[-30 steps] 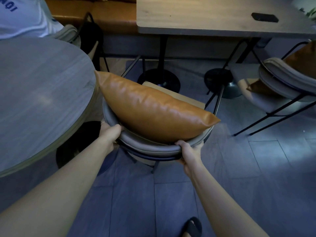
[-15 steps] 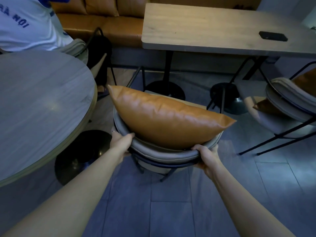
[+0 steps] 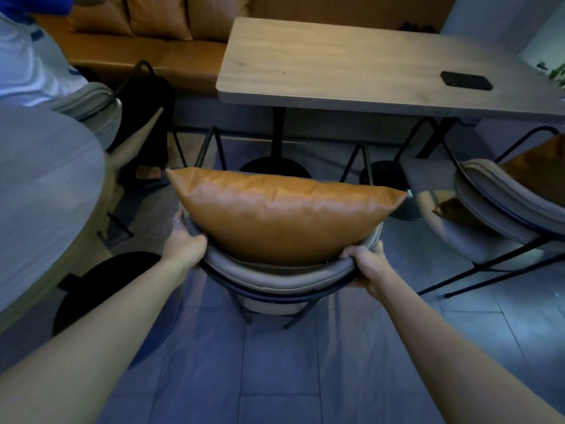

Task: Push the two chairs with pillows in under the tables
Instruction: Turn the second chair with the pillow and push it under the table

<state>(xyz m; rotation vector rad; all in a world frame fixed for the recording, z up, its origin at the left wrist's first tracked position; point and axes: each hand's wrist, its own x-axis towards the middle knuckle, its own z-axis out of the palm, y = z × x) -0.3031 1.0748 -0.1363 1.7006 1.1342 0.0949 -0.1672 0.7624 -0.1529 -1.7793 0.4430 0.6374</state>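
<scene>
Both hands, left hand (image 3: 183,244) and right hand (image 3: 367,264), clamp the chair (image 3: 275,280) back; its pillow (image 3: 281,215) faces the rectangular table (image 3: 351,65), whose pedestal base (image 3: 275,169) stands ahead.

The chair (image 3: 275,276) now sits squarer, its pillow (image 3: 281,215) level instead of tilted. Ahead of both grips, the rectangular bench (image 3: 367,62) is closer than before.

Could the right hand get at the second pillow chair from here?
Probably not yet: the right hand grips the near chair's backrest, and the second chair stands apart to the right, across open floor.
</scene>
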